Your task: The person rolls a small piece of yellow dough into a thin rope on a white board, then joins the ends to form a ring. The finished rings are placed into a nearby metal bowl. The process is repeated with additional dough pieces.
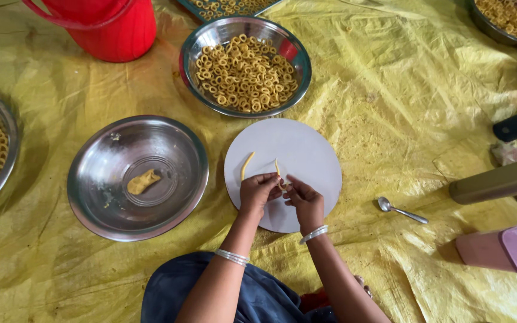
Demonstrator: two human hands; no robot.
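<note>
While hands [282, 194] pinch dough [278, 170], bowls [245, 64] surround.

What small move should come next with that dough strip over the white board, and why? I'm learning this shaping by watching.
Probably curl the dough strip so its ends meet in a loop. Both the left hand and the right hand pinch it above the round white board, it looks uncurled, and the steel bowl behind holds many finished rings. A second strip lies waiting on the board.

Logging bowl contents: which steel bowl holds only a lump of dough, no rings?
The wide bowl left of the white disc; it holds one dough lump, while the others hold rings.
</note>
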